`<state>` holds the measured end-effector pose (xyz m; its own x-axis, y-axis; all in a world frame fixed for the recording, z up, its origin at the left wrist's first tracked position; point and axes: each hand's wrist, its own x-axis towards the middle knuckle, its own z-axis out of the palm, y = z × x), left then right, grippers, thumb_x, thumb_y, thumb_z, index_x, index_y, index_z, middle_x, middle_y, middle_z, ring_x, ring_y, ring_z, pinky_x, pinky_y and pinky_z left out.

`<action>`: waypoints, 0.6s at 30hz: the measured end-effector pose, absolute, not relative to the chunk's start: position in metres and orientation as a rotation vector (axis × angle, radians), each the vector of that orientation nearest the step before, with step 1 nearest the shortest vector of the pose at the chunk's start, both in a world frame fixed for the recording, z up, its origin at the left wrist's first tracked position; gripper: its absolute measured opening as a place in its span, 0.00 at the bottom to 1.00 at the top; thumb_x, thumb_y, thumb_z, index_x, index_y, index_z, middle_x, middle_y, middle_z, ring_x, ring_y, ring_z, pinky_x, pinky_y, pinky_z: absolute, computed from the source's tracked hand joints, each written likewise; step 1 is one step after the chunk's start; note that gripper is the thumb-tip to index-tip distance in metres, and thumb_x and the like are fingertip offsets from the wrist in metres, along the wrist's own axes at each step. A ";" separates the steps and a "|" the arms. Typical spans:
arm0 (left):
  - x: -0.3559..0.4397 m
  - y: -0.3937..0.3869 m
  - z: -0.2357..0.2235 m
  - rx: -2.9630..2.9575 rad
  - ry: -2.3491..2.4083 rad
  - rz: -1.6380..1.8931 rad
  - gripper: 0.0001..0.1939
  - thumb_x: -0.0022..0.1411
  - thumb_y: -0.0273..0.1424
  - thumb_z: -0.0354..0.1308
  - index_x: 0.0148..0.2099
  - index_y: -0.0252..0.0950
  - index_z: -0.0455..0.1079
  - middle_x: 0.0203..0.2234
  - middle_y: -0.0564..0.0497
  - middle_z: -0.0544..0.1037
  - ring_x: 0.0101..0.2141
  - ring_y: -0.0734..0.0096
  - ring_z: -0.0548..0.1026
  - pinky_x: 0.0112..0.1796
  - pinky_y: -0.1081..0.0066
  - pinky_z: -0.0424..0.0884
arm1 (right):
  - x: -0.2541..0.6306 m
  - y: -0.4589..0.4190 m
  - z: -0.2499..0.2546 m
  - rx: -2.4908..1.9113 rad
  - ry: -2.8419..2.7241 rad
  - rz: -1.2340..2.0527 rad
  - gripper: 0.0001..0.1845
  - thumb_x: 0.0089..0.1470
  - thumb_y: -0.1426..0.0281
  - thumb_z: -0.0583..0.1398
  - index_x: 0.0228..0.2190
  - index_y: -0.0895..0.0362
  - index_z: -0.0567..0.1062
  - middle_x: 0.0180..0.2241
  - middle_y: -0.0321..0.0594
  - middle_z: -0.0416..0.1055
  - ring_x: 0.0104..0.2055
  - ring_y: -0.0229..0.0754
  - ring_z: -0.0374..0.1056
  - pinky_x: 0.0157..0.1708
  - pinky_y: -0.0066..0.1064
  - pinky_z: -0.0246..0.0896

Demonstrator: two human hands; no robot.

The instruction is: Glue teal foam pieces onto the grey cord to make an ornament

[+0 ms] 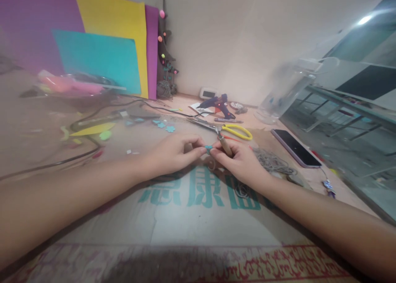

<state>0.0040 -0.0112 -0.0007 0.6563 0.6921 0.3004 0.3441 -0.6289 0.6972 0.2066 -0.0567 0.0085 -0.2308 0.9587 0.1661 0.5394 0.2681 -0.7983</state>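
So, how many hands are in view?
2: the left hand at the left end of the small blue piece, the right hand at its right end.

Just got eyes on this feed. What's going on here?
A person pinches a small blue piece between the fingertips of the left hand and right hand; the right also holds a wooden-handled tool. Just beyond the hands lie yellow-handled scissors, with blue flower shapes off to the left. A glue gun sits farther back, and a phone lies to the right.
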 end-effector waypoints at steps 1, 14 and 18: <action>0.004 -0.011 -0.001 2.270 0.814 0.753 0.14 0.65 0.39 0.50 0.35 0.36 0.71 0.28 0.52 0.76 0.31 0.69 0.72 0.34 0.72 0.65 | 0.207 -0.057 0.008 -1.344 -1.860 0.833 0.12 0.56 0.61 0.58 0.28 0.57 0.72 0.22 0.32 0.66 0.23 0.34 0.62 0.22 0.25 0.59; 0.004 -0.012 0.002 2.125 0.875 0.818 0.13 0.64 0.38 0.51 0.35 0.36 0.70 0.27 0.53 0.75 0.30 0.70 0.71 0.32 0.73 0.66 | 0.211 -0.054 0.004 -1.340 -1.761 0.792 0.13 0.57 0.59 0.57 0.29 0.56 0.69 0.20 0.29 0.55 0.20 0.34 0.53 0.20 0.28 0.53; 0.005 -0.011 0.002 2.144 0.885 0.814 0.13 0.64 0.38 0.51 0.34 0.35 0.70 0.26 0.53 0.74 0.28 0.71 0.70 0.30 0.74 0.65 | 0.211 -0.054 -0.001 -1.234 -1.749 0.899 0.12 0.60 0.58 0.55 0.35 0.55 0.68 0.21 0.28 0.55 0.19 0.33 0.53 0.18 0.26 0.53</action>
<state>0.0054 -0.0113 0.0018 0.5752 0.7668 0.2850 0.3487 -0.5450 0.7625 0.2113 -0.0544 -0.0005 -0.2066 0.9568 0.2046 0.3907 0.2724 -0.8793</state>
